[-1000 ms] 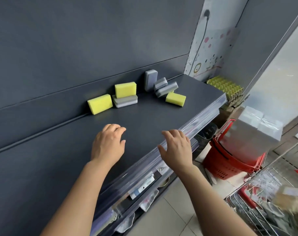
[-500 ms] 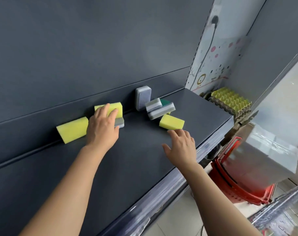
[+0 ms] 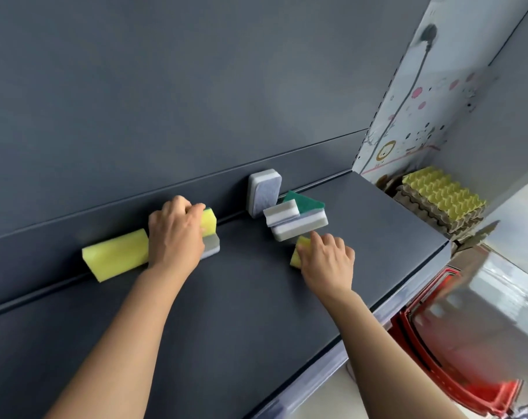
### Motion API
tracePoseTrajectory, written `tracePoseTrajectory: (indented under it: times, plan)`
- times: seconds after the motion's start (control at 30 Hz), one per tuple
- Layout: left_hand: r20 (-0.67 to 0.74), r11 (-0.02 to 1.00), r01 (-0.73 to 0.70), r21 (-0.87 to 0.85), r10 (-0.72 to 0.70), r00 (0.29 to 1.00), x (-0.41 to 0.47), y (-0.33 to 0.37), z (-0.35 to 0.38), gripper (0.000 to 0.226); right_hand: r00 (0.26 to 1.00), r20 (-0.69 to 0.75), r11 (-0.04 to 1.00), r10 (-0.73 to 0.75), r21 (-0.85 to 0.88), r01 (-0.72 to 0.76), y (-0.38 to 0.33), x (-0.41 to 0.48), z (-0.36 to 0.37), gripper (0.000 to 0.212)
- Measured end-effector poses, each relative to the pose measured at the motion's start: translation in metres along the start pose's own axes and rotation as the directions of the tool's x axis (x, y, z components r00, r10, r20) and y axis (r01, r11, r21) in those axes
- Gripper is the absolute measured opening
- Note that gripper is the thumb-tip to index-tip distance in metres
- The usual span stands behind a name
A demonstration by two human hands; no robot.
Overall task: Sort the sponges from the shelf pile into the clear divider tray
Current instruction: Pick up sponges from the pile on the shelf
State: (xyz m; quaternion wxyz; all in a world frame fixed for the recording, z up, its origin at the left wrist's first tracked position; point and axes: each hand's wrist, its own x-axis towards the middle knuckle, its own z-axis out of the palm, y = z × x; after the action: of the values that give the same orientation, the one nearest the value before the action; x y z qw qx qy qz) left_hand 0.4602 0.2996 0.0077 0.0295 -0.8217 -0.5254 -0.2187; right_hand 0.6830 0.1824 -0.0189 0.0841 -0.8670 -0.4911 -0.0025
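Left hand [image 3: 175,234] fingers hold the stacked sponge [image 3: 210,217] by the back wall [image 3: 196,86]; right hand [image 3: 327,261] — the front sponge [image 3: 295,257].

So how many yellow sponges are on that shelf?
3: leftmost sponge lying free, middle sponge gripped by the left hand, right sponge under the right hand; more may be hidden.
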Motion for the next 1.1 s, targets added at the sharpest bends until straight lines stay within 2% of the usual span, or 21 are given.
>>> tracePoseTrajectory:
  times: [0.1,0.2,0.3,0.43,0.53,0.6,0.67,0.7,0.8,0.97,1.1]
  plan:
    - [-0.033,0.997,0.044,-0.057,-0.046,0.998,-0.007,0.005,-0.009,0.042,0.996,0.088,0.999,-0.015,0.039,0.012,-0.002,0.003,-0.003,0.046]
    - [-0.08,0.992,0.069,-0.106,-0.077,0.994,-0.02,0.014,-0.021,0.041,0.979,0.167,0.992,-0.114,0.071,0.104,-0.003,-0.002,-0.006,0.052]
    - [-0.056,0.967,0.155,-0.204,-0.169,0.984,-0.038,0.028,-0.032,0.039,0.957,0.217,0.979,-0.195,0.106,0.175,-0.003,-0.014,-0.009,0.059]
    - [0.02,0.866,0.314,-0.39,-0.333,0.943,-0.072,0.046,-0.043,0.041,0.916,0.297,0.947,-0.268,0.257,0.194,-0.006,-0.03,-0.012,0.062]
    - [0.052,0.75,0.402,-0.525,-0.444,0.895,-0.103,0.055,-0.054,0.041,0.916,0.262,0.893,-0.304,0.413,0.179,-0.014,-0.042,-0.022,0.049]
    - [0.07,0.662,0.443,-0.605,-0.51,0.858,-0.126,0.057,-0.063,0.042,0.932,0.214,0.8,-0.294,0.589,0.117,-0.021,-0.053,-0.029,0.043]
    - [0.086,0.549,0.466,-0.694,-0.58,0.81,-0.149,0.056,-0.071,0.041,0.938,0.191,0.626,-0.29,0.779,0.036,-0.029,-0.066,-0.033,0.037]
    - [0.094,0.483,0.466,-0.741,-0.613,0.784,-0.16,0.055,-0.076,0.04,0.936,0.177,0.547,-0.303,0.837,0.019,-0.034,-0.074,-0.034,0.034]
    - [0.108,0.316,0.444,-0.839,-0.702,0.704,-0.194,0.05,-0.091,0.039,0.911,0.144,0.406,-0.386,0.913,0.028,-0.051,-0.099,-0.036,0.03]
    - [0.087,0.237,0.438,-0.867,-0.794,0.601,-0.25,0.035,-0.118,0.038,0.846,0.099,0.237,-0.524,0.971,0.034,-0.088,-0.144,-0.038,0.021]
    - [0.059,0.19,0.419,-0.888,-0.856,0.514,-0.29,0.017,-0.139,0.034,0.787,0.067,0.194,-0.613,0.979,0.068,-0.12,-0.179,-0.039,0.011]
